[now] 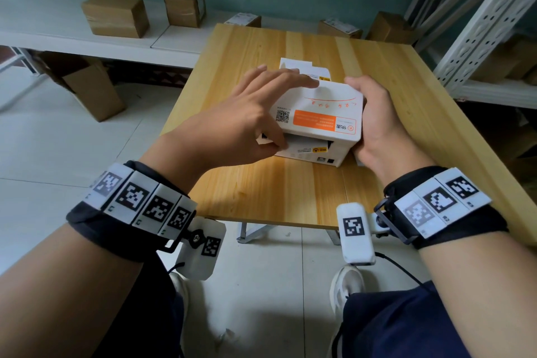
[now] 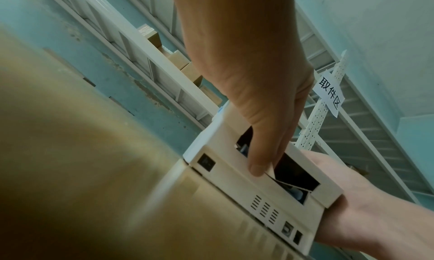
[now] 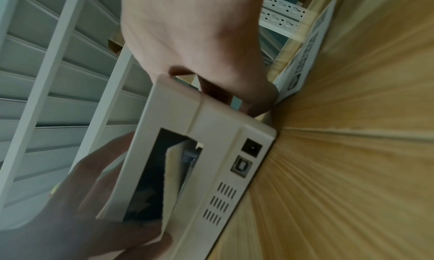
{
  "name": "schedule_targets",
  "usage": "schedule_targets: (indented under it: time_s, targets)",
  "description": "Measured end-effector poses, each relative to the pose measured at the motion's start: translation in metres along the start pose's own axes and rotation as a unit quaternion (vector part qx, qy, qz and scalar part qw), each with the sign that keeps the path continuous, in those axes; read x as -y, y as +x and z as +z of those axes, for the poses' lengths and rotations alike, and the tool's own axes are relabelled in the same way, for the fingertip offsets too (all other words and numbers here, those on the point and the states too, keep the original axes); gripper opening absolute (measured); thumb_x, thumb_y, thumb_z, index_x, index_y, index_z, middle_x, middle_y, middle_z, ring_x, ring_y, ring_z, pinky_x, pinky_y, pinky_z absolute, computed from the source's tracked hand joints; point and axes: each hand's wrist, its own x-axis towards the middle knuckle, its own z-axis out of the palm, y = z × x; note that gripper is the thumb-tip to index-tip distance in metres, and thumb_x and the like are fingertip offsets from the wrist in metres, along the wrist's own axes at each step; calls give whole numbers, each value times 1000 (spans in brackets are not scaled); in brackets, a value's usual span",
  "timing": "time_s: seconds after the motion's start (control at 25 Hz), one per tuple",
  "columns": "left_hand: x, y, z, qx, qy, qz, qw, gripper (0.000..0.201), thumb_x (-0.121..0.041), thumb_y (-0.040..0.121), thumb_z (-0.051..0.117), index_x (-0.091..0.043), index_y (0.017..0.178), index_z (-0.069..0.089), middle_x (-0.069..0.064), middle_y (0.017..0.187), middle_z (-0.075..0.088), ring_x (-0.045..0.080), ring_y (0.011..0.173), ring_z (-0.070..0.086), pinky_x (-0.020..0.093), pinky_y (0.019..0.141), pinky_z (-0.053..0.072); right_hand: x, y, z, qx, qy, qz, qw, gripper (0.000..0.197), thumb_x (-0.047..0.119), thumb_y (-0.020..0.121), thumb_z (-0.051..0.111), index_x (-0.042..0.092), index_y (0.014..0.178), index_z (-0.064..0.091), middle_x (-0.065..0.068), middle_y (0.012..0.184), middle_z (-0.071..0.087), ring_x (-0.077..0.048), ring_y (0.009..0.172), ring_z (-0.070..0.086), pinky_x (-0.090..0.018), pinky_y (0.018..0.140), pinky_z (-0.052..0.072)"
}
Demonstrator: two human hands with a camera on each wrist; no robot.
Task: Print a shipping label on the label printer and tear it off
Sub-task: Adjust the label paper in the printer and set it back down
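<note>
A white label printer (image 1: 319, 113) with an orange sticker on top stands mid-table, its rear ports facing me. My left hand (image 1: 247, 113) lies over its left part, fingers spread across the top, thumb pinching the label paper (image 1: 305, 146) at the rear slot. The left wrist view shows the thumb (image 2: 257, 168) on the paper's edge (image 2: 270, 173) at the dark slot of the printer (image 2: 234, 186). My right hand (image 1: 377, 131) grips the printer's right side. The right wrist view shows the paper (image 3: 171, 180) bent out of the printer (image 3: 211, 119). A label strip (image 1: 302, 67) lies beyond the printer.
The wooden table (image 1: 276, 189) has bare room in front of and around the printer. Cardboard boxes (image 1: 116, 13) sit on a low white shelf at the back left, another box (image 1: 90, 90) on the floor. A white metal rack (image 1: 488, 23) stands close to the table's right side.
</note>
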Motion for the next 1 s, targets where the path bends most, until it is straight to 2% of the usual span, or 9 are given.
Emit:
schedule_targets:
  time_s: [0.12,0.28,0.4,0.68,0.88,1.0]
  targets:
    - [1,0,1,-8,-18,2,1000,6,-27,83,78,-27,84,84,13,155,42,33,150,30,61,122,19,1,-2,-1,7,-3,-4,1000,40,42,97,48,19,77,73,-6,80,77,-24,76,74,-36,78,50]
    - [4,0,2,-6,-36,8,999,5,-26,83,80,-27,80,84,15,153,43,36,148,32,61,120,21,1,0,1,11,-6,-6,1000,38,47,94,54,16,97,75,-13,98,78,-30,91,75,-40,91,53]
    - [4,-1,2,-7,-42,10,999,7,-27,82,79,-27,76,83,17,150,44,37,148,33,61,119,20,0,1,2,9,-15,-13,1000,31,44,86,67,18,100,76,-13,105,78,-32,97,75,-47,98,53]
    - [-1,0,2,-14,-26,6,1000,15,-41,80,78,-26,81,81,17,150,44,39,148,29,53,120,24,0,-1,0,9,-12,-13,1000,28,40,86,73,16,101,77,-13,104,78,-31,98,75,-51,101,52]
    - [-3,0,2,-21,-27,6,999,10,-30,81,76,-24,74,82,17,150,45,39,148,30,52,119,25,-1,-1,2,-5,-4,-8,1000,26,38,85,74,16,96,78,-13,100,79,-31,94,76,-52,99,53]
    - [-2,0,1,-16,-33,9,999,12,-30,79,78,-25,69,80,16,151,44,38,148,29,54,119,24,-1,-1,1,-5,-4,-5,1000,30,39,84,74,14,101,78,-14,102,79,-32,96,75,-53,100,53]
